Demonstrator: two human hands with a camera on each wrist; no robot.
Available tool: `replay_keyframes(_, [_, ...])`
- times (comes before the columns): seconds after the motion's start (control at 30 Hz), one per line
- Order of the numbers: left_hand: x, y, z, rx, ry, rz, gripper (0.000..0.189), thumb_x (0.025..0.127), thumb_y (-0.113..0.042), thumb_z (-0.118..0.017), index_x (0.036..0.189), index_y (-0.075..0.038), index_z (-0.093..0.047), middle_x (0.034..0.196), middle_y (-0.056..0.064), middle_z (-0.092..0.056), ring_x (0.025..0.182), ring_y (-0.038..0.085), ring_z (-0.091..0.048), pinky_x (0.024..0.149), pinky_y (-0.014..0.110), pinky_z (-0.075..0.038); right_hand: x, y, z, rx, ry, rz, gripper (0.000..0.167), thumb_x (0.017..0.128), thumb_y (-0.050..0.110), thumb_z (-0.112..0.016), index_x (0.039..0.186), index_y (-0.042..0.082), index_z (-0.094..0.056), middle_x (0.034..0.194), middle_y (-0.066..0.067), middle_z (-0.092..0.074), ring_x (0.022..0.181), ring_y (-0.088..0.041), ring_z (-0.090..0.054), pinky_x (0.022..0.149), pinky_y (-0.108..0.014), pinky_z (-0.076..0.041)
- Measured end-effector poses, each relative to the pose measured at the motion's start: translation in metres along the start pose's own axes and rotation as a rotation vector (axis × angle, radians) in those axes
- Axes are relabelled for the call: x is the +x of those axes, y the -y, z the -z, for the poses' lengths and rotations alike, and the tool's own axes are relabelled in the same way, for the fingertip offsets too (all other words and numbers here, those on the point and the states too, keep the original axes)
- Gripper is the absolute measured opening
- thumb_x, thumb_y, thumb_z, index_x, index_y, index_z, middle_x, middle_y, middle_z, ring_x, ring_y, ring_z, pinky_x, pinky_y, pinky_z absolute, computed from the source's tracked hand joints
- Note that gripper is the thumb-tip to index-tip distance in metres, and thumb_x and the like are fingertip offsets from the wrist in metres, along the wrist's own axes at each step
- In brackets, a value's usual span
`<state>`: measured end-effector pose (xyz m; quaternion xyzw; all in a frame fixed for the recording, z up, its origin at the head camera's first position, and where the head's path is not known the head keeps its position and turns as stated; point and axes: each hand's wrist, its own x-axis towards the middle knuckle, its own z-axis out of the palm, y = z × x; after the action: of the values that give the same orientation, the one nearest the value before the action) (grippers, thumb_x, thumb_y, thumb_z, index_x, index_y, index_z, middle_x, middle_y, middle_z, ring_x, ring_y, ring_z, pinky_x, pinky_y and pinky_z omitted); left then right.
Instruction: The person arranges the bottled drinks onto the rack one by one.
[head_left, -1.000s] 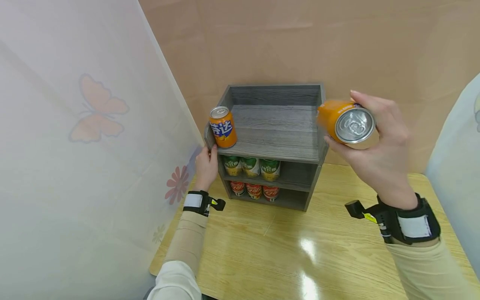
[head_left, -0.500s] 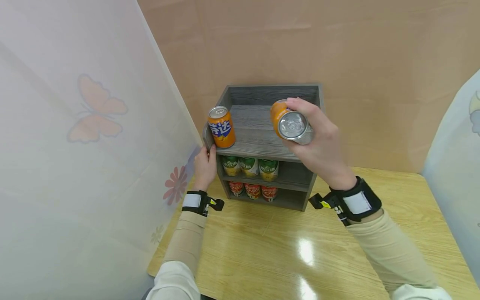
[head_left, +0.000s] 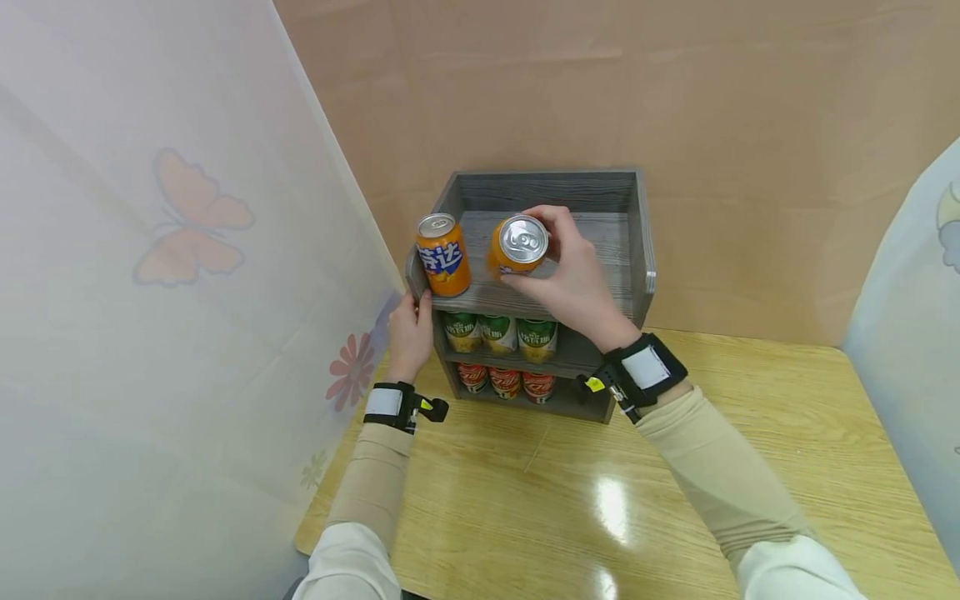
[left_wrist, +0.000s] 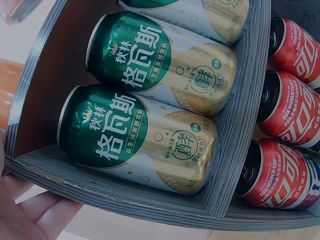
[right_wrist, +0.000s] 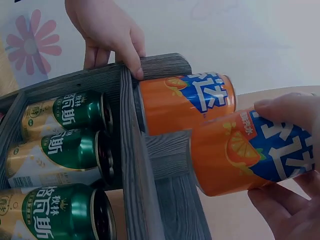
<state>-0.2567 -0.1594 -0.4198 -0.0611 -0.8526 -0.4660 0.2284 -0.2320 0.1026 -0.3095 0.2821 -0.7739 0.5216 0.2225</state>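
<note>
A grey wooden shelf rack [head_left: 547, 192] stands on the table. One orange soda can [head_left: 444, 258] is upright at the left end of its top level. My right hand [head_left: 581, 283] holds a second orange soda can [head_left: 522, 240] between thumb and fingers, just right of the first and slightly tilted. In the right wrist view a narrow gap shows between this held can [right_wrist: 235, 155] and the top board. My left hand [head_left: 411, 337] grips the rack's left side, thumb at the front edge and fingers outside, as the right wrist view shows.
Green-and-gold cans [head_left: 498, 333] line the middle level from the left. Red cans [head_left: 506, 382] stand in the bottom level. A pale curtain [head_left: 225, 350] hangs close on the left. Wooden table [head_left: 525, 508] extends in front and to the right.
My right hand has carried its orange can leftward from right of the rack to over the top level, bringing it nearer upright and beside the standing can. The left hand has kept its place.
</note>
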Motion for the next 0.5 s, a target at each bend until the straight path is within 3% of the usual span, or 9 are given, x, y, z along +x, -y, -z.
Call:
replay_keyframes(0.37, [0.002,0.000,-0.001,0.007,0.000,-0.001,0.040,0.111,-0.033,-0.045,0.115,0.002,-0.064,0.103,0.021,-0.069,0.083,0.032,-0.067,0.065,0.042,-0.048,0.015,-0.008,-0.015,0.020,0.123,-0.160,0.077,0.079,0.014,-0.090,0.144,0.010,-0.047,0.131,-0.007,-0.060,0.104,-0.023,-0.061,0.088,-0.044,-0.051])
replay_keyframes(0.5, [0.000,-0.001,0.000,0.005,0.000,-0.010,0.040,0.111,-0.033,-0.044,0.116,0.002,-0.064,0.104,0.022,-0.069,0.081,0.032,-0.067,0.064,0.042,-0.047,0.019,-0.013,-0.020,0.022,0.136,-0.200,0.077,0.080,0.016,-0.089,0.144,0.010,-0.047,0.131,-0.006,-0.060,0.103,-0.023,-0.061,0.086,-0.043,-0.052])
